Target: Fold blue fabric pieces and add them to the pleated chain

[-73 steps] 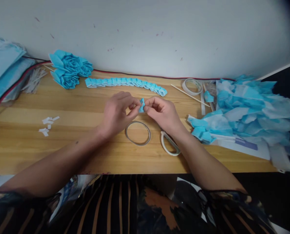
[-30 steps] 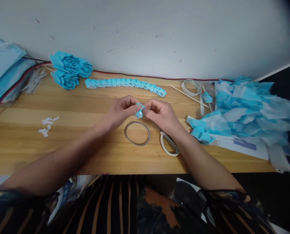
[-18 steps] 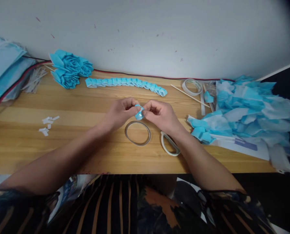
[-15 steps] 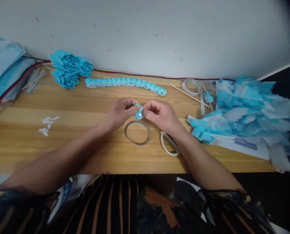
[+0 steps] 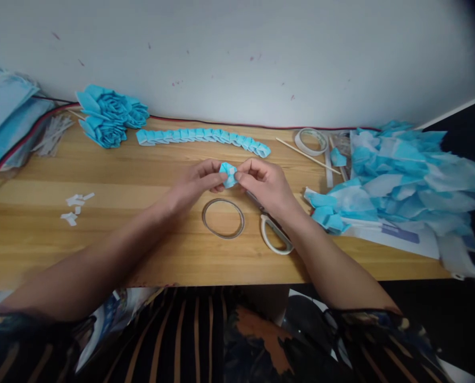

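Between my two hands, above the wooden table, is a small folded blue paper piece (image 5: 228, 181) with a white patch on its face. My left hand (image 5: 201, 178) pinches its left side between thumb and fingers. From the right, my right hand (image 5: 263, 180) grips the opposite edge the same way. Just below them a thin grey ring (image 5: 223, 218) lies flat. A pair of scissors (image 5: 276, 235) is partly hidden under my right hand and forearm. Beyond my hands stretches a row of folded blue paper pieces (image 5: 203, 136).
Blue paper roses (image 5: 111, 114) lie at the back left, near thin white strips (image 5: 52, 135) and blue packets (image 5: 8, 117). Small white bits (image 5: 75, 200) are scattered at left. A tape roll (image 5: 311, 142), a stick (image 5: 307, 155) and a heap of blue sheets (image 5: 413, 175) occupy the right.
The blue paper piece has turned in my fingers and shows more of its face. My right hand has shifted slightly, and more of the scissors shows beneath it.
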Demonstrator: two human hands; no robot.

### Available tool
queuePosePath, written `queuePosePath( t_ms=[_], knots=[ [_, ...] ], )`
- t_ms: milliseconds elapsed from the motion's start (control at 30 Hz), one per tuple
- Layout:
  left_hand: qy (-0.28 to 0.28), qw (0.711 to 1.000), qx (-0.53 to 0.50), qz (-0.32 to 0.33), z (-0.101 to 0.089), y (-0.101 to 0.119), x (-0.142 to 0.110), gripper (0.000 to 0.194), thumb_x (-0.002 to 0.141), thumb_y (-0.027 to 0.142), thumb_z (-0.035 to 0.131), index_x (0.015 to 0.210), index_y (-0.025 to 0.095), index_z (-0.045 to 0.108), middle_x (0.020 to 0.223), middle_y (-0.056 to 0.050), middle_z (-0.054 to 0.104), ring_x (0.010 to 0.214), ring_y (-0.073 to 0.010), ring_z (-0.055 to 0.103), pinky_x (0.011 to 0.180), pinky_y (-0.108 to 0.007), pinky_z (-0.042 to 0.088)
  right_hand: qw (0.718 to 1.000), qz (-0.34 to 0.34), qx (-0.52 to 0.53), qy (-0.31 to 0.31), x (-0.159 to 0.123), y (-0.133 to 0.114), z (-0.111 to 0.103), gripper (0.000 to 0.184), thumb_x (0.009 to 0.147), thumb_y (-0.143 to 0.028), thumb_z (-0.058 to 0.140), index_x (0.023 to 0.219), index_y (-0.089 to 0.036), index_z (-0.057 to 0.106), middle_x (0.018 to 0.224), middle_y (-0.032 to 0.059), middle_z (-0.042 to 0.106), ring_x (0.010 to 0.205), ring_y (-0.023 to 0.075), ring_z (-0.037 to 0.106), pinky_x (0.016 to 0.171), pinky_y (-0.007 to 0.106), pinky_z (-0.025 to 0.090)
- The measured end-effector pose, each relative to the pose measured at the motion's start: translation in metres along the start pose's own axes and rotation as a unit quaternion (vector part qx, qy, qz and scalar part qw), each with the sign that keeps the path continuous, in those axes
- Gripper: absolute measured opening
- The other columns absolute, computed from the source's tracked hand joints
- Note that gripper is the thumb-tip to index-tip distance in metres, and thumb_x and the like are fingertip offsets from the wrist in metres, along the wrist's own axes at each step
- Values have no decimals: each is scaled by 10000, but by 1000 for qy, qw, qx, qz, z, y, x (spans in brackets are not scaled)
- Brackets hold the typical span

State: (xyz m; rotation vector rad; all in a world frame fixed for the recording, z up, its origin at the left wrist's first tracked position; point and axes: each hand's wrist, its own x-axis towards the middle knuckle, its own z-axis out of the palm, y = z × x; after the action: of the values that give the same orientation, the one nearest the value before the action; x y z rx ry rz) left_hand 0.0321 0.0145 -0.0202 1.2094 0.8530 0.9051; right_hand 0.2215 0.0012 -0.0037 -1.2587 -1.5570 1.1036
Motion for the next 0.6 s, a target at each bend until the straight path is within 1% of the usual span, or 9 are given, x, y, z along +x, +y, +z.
queuePosePath(
  t_ms=[67, 133, 233, 367, 467, 533, 600],
  knots=[
    [13, 999, 30, -2, 0, 0, 0, 243, 756, 402, 750, 751, 182, 649, 720, 1, 615, 711, -141, 557, 727, -281, 463, 1000, -5, 1, 0, -1, -1, 0, 146, 802, -332, 659, 748, -198, 671, 665, -29, 608, 622, 121, 520, 618, 283, 404],
    [35, 999, 37, -3, 0, 0, 1, 238, 746, 389, 731, 703, 179, 628, 693, 3, 604, 686, -133, 542, 710, -277, 456, 1000, -5, 9, -5, -2, -2, 0, 165, 831, -331, 635, 747, -199, 688, 676, -23, 615, 644, 128, 537, 643, 289, 426],
    [52, 998, 46, -7, 0, 1, 2, 220, 731, 375, 715, 707, 174, 630, 694, 2, 607, 676, -129, 536, 698, -275, 451, 999, 5, 31, -14, -3, -3, -1, 211, 873, -358, 607, 786, -201, 718, 744, -6, 658, 691, 140, 570, 662, 293, 455],
    [40, 995, 95, -4, -1, 4, 0, 241, 727, 395, 724, 728, 172, 634, 710, 9, 607, 693, -130, 535, 701, -273, 449, 999, 1, 28, -26, -3, -4, 1, 220, 860, -414, 682, 818, -201, 717, 766, -4, 679, 705, 138, 574, 664, 287, 449],
    [17, 991, 136, -1, 0, 6, -3, 286, 748, 445, 736, 752, 172, 647, 726, 6, 622, 709, -139, 544, 692, -273, 439, 999, -3, 22, -32, -3, -2, 2, 219, 825, -410, 724, 798, -196, 684, 746, -5, 676, 674, 129, 551, 637, 282, 425],
    [8, 990, 140, 7, 1, 7, -3, 316, 790, 481, 708, 745, 174, 648, 733, -5, 628, 729, -150, 557, 706, -280, 449, 1000, -10, 16, -23, -2, -1, 2, 210, 822, -392, 713, 763, -200, 655, 708, -14, 650, 640, 121, 522, 611, 280, 402],
    [11, 993, 115, 24, 2, 7, -4, 371, 848, 524, 639, 716, 178, 632, 729, -17, 618, 737, -158, 562, 720, -289, 462, 1000, -22, 10, -5, -1, 1, 1, 206, 825, -380, 699, 737, -206, 633, 677, -23, 623, 619, 118, 501, 600, 282, 390]
  ],
)
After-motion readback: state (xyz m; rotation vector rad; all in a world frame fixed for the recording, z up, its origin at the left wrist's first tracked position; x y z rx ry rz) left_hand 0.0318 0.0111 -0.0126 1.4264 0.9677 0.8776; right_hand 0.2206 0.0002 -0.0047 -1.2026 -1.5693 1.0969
